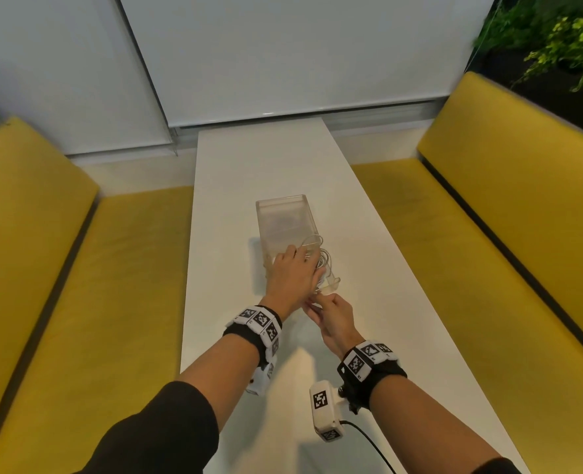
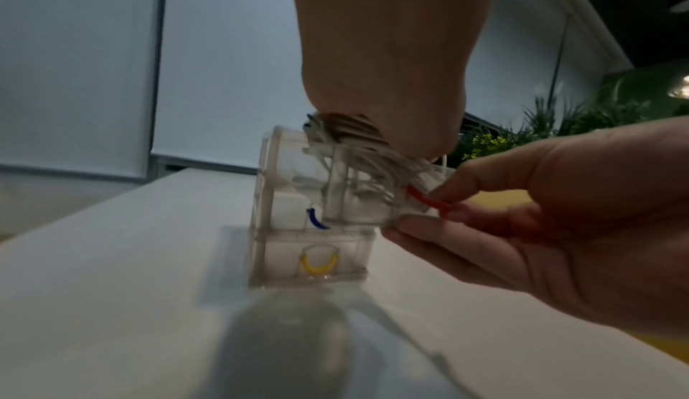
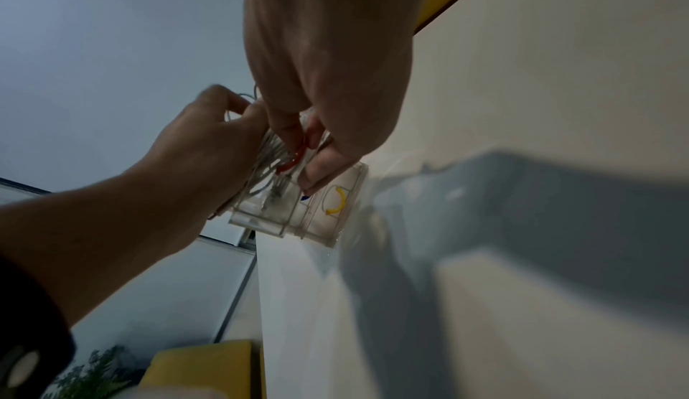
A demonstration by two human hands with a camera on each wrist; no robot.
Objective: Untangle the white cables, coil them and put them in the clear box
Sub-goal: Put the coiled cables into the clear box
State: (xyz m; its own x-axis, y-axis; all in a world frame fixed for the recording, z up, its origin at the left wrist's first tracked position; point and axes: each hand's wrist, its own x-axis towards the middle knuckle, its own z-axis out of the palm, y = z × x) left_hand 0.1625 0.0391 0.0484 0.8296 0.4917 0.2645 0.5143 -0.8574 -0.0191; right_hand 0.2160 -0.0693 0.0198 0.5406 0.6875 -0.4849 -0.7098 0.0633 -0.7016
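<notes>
a long white table point(image 1: 283, 165) runs away between two yellow benches point(image 1: 43, 251), with pale blinds point(image 1: 283, 46) at the far end and green plants point(image 1: 557, 39) in the right corner. on the left, the left hand point(image 1: 292, 275) lies over the near end of the clear box point(image 1: 283, 217), its fingers curled round a bundle of white cables point(image 2: 376, 158) and pressing the loops down into the top drawer. the box stands on the table, a small stack of see-through plastic drawers with a blue handle point(image 2: 317, 219) and a yellow handle point(image 2: 320, 264) lower down. to the right, the right hand point(image 1: 331, 319) pinches the red handle point(image 2: 425, 199) of the top drawer, which is pulled partway out, with one finger laid against the drawer front. a few thin, glossy cable loops spill over the box's right edge.
</notes>
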